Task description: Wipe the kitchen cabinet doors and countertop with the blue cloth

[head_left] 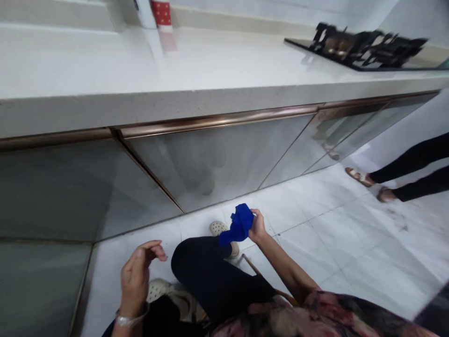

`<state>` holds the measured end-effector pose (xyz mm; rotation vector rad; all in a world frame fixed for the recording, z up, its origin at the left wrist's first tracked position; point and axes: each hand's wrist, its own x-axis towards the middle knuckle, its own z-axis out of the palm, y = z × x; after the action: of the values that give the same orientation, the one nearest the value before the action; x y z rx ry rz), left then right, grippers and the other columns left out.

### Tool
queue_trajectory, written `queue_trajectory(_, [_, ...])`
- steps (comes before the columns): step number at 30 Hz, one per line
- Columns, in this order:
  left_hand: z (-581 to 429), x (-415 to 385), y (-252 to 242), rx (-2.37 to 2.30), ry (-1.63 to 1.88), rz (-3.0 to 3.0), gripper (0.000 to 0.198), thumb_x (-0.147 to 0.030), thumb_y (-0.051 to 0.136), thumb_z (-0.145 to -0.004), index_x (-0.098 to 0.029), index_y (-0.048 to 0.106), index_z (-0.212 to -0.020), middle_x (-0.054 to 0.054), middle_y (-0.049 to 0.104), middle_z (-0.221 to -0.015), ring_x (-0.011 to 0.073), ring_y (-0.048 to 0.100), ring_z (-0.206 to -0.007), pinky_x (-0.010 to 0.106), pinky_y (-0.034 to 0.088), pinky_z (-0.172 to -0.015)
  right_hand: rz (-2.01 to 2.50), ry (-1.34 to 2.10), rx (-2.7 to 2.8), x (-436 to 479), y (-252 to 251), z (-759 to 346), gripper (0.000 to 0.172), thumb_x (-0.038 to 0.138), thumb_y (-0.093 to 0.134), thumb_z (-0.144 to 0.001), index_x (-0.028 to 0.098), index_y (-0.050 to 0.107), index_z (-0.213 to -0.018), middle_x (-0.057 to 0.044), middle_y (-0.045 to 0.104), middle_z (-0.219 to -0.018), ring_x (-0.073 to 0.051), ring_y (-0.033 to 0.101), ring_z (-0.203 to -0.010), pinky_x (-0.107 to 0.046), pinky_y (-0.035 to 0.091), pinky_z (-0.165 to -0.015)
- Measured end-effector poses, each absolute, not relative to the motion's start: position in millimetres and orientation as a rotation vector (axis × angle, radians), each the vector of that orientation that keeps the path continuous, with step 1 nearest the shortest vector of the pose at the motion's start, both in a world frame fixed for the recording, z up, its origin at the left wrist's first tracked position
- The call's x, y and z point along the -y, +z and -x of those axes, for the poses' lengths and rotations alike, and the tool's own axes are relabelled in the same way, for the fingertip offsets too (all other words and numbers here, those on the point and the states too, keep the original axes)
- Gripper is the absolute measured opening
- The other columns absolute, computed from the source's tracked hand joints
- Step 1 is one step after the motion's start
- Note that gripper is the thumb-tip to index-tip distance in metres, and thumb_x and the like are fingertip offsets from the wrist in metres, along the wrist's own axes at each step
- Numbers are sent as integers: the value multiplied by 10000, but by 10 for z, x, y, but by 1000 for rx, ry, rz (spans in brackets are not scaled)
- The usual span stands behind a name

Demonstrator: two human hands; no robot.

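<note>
A bunched blue cloth (pixel 242 222) is held in my right hand (pixel 258 227) above the floor, just past my knee. Part of the cloth hangs toward my shin, and my fingertips on its far side are hidden. On the left, my left hand (pixel 136 271) is raised beside my other leg, its fingers loosely bent and apart with nothing in them. In front of both hands stand the grey cabinet doors (pixel 213 164), which are closed.
A white countertop (pixel 210 65) juts out above the cabinets. On it are a black gas stove (pixel 368 49) and a red dotted item (pixel 162 14). Another person's legs (pixel 414 164) stand on the tiled floor (pixel 315 234) at right. A thin stick (pixel 250 263) shows by my leg.
</note>
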<state>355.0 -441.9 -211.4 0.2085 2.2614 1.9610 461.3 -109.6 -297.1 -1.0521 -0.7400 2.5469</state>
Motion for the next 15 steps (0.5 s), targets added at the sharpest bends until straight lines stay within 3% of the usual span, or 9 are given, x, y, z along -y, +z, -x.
queue_trajectory(5, [-3415,4099,-2283,-2353,1852,-219,543,-689,590,-864,-166,719,-933,55,696,-784,220,661,-743,345,583,-691,977,1989,892,213,-2305,-4456,205,342,548,-654,215,598,-808,-26,684,-720,-229,668,-691,-385,598,-722])
queue_trajectory(8, [-3453,4252,-2355,-2416,1814,-187,580,-702,543,-896,-162,732,-989,48,706,-825,203,659,-713,337,586,-685,817,1427,1033,-320,-1745,-4186,175,306,517,-733,232,543,-889,17,635,-767,-171,640,-737,-325,588,-772])
queue_trajectory(11, [-3545,4448,-2405,-2461,1685,-205,621,-743,527,-899,-174,751,-1010,43,716,-818,209,672,-709,334,597,-683,684,1098,1120,-753,-1317,-3804,358,326,487,-873,191,540,-1200,-87,649,-1205,-159,629,-1109,-330,499,-1070])
queue_trajectory(13, [-3574,4534,-2409,-2462,1574,-240,639,-774,540,-880,-188,766,-999,41,722,-804,212,679,-697,330,602,-671,721,874,1228,-943,-1248,-3536,480,303,459,-936,106,468,-1373,-210,488,-1473,-181,474,-1385,-353,320,-1236])
queue_trajectory(15, [-3550,4546,-2389,-2469,1480,-250,656,-798,545,-865,-195,775,-988,39,725,-792,210,685,-684,319,603,-658,808,621,1362,-1036,-1394,-3350,475,253,381,-976,36,462,-1392,-298,387,-1523,-212,338,-1493,-403,239,-1271])
